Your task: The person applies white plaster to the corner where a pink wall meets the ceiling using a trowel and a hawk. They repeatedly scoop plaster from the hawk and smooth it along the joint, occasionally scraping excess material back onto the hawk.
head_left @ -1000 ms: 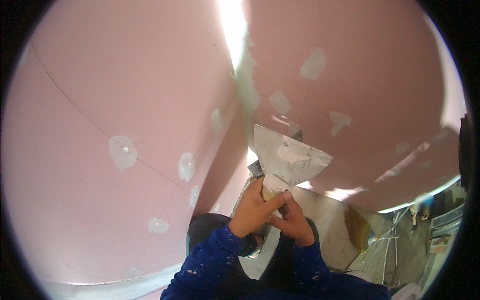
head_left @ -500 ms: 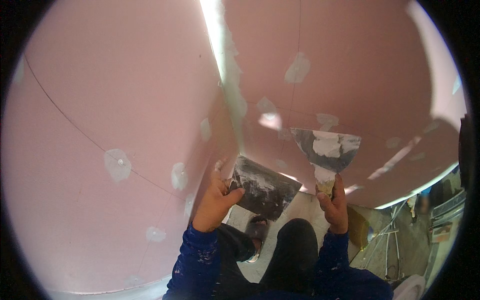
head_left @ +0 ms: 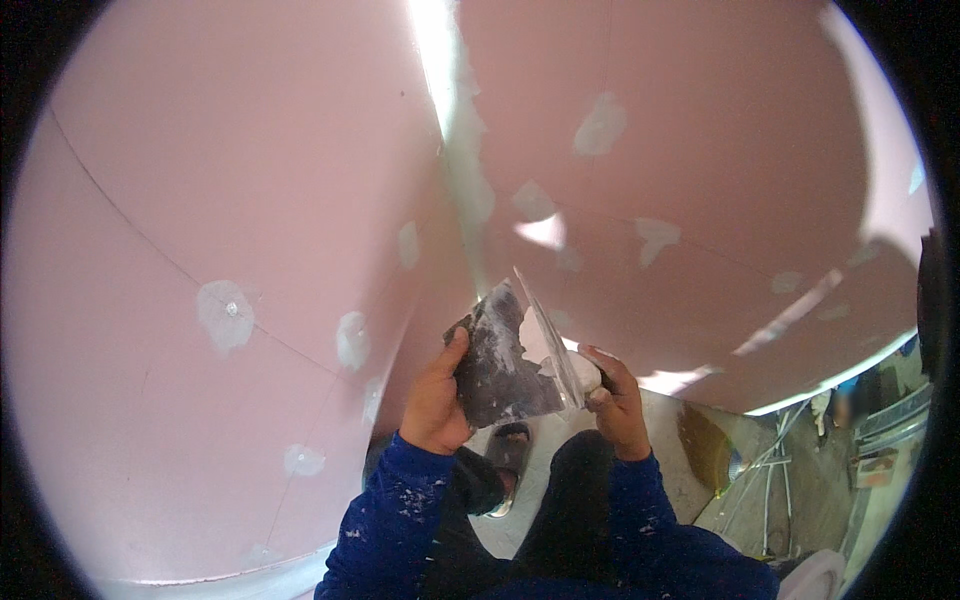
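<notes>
My left hand (head_left: 432, 405) is closed on one side of a dark, flat rectangular plate (head_left: 490, 370) smeared with pale filler. My right hand (head_left: 622, 412) grips a wide putty knife (head_left: 567, 372) by its filler-caked handle. The knife's blade stands almost edge-on to me, against the right side of the plate. White filler (head_left: 534, 335) shows between blade and plate. Both tools are in front of the corner, above my knees.
Two pink plasterboard walls (head_left: 250, 180) meet at a corner with a pale filler strip (head_left: 470, 190). Filler patches (head_left: 226, 313) dot both. On the floor to the right are a yellowish translucent object (head_left: 705, 450), thin metal strips (head_left: 775, 480) and a white rounded rim (head_left: 815, 578).
My right hand has moved left and turned the putty knife from face-on to edge-on, bringing it to the plate. My left hand has shifted its hold and tilted the plate.
</notes>
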Tool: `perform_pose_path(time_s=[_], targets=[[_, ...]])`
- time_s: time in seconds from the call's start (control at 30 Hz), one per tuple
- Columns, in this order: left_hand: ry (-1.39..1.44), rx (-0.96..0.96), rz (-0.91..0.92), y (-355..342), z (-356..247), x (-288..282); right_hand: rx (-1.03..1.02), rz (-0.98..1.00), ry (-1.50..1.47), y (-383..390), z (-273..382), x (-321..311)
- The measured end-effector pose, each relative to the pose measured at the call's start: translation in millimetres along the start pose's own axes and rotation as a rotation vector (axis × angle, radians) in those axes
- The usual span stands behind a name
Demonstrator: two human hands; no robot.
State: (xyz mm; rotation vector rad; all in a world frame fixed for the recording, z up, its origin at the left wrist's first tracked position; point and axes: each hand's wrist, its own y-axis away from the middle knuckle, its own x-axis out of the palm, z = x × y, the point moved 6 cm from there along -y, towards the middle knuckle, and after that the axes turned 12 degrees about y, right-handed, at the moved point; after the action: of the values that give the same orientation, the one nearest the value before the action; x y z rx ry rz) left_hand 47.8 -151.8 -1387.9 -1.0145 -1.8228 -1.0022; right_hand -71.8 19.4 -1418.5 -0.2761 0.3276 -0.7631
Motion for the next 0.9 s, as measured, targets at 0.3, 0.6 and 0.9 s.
perform_pose_path(time_s=[0.3, 0.6, 0.9], targets=[[-0.055, 0.105, -0.014, 9, -2, 12, -0.085, 0.04, 0.375, -16, 6, 0], [-0.106, 0.299, 0.008, 15, -16, 24, -0.112, -0.084, 0.449, -13, -1, 4], [-0.013, 0.211, -0.057, 8, -14, 9, 0.126, -0.099, -0.815, 7, -35, 1]])
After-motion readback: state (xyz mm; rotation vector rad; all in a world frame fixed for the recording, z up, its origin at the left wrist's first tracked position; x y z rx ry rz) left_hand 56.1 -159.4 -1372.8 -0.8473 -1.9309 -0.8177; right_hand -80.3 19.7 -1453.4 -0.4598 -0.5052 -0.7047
